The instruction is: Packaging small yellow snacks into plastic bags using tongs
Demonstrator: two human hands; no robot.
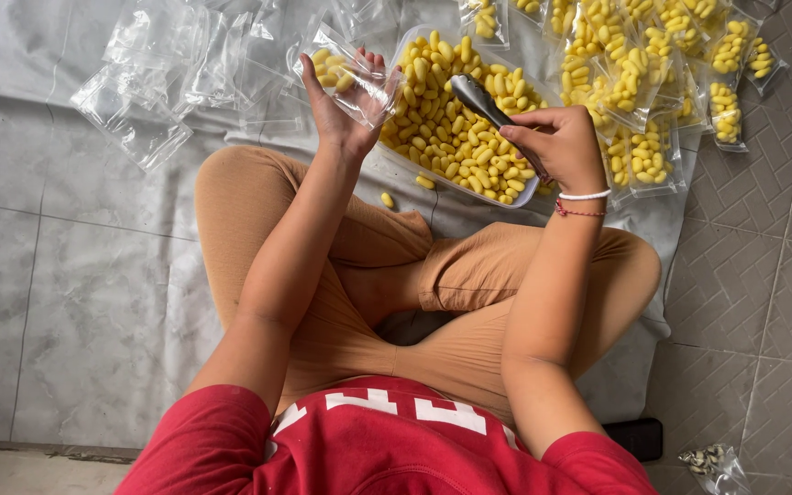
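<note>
Above the crossed legs of a person seated on the floor, a shallow tray (pixel 394 158) heaped with small yellow capsule-shaped pieces (pixel 456 137) serves as the landmark. At the tray's left rim, the left hand (pixel 341 115) is raised with wrist bent back, fingers closed on a clear plastic bag (pixel 346 78) already partly filled with yellow pieces. Over the tray's right half, the right hand (pixel 556 147) grips the handle of a metal scoop (pixel 478 96), its bowl angled toward the bag; whether it carries a load cannot be told from this view. By judgement, the step is filling: the next move calls for aligning the scoop's lip with the bag's mouth without spilling. Filled bags (pixel 639 101) lie right of the tray, empty bags (pixel 153 87) left of it, and one stray piece (pixel 387 199) just below it.
</note>
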